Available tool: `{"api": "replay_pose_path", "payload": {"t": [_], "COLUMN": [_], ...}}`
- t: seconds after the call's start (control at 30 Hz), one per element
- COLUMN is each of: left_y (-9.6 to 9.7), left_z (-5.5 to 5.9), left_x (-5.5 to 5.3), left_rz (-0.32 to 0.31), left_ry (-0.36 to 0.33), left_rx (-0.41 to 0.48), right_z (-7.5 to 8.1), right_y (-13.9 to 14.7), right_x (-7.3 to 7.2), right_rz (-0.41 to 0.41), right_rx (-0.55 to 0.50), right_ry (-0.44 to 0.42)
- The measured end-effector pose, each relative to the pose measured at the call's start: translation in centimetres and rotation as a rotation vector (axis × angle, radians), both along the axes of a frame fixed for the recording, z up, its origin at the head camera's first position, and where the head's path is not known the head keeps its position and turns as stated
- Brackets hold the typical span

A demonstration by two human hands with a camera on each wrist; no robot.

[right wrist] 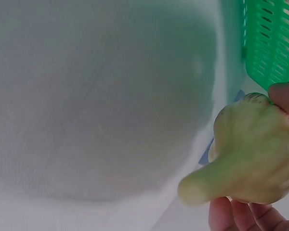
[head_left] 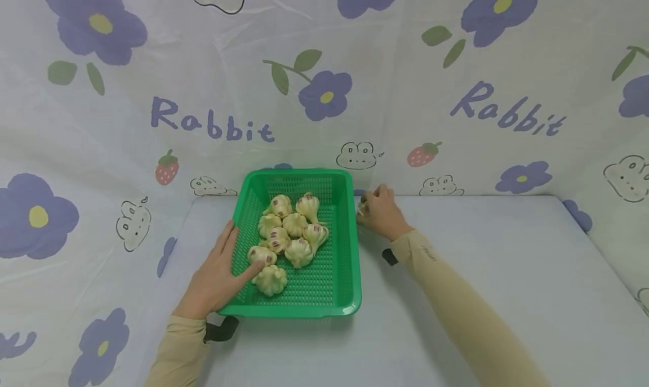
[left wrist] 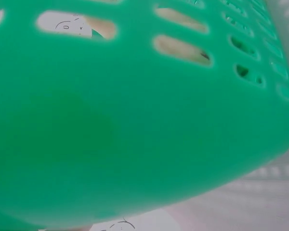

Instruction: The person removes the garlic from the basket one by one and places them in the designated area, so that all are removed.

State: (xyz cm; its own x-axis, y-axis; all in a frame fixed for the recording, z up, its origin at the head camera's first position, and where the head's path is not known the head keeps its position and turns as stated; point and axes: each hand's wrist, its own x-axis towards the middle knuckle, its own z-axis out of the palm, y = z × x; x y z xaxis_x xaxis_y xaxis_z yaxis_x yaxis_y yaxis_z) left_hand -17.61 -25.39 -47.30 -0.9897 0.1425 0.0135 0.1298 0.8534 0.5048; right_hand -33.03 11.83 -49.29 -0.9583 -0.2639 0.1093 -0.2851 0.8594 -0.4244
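A green plastic basket [head_left: 356,263] with slotted walls stands on the table, and several garlic bulbs [head_left: 299,253] lie inside it, mostly toward its left and middle. My left hand [head_left: 215,277] grips the basket's left rim, thumb over the inside and fingers along the outer wall. Beyond the right wall, near the table's back edge, my right hand [head_left: 382,212] holds one more garlic bulb [right wrist: 255,149] between thumb and fingers. That bulb's thick stem points away from the palm. In the left wrist view the basket wall [left wrist: 135,134] fills most of the picture.
A white cloth [head_left: 314,139] printed with flowers, rabbits and lettering hangs right behind the table. The pale tabletop [head_left: 517,263] extends to the right of the basket. Dark straps [head_left: 389,257] show at both wrists.
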Motion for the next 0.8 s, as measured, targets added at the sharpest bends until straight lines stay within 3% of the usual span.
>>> {"api": "replay_pose_path", "payload": {"t": [0.43, 0.8], "left_y": [-0.11, -0.08], "left_z": [-0.03, 0.07], "left_x": [0.10, 0.15], "left_rz": [-0.014, -0.012], "left_ry": [0.006, 0.014], "left_rx": [-0.011, -0.002], "right_z": [-0.76, -1.00], "right_y": [-0.35, -0.45], "right_x": [-0.41, -0.92], "right_rz": [0.007, -0.019], "right_rx": [-0.027, -0.009], "right_ry": [0.013, -0.037]}}
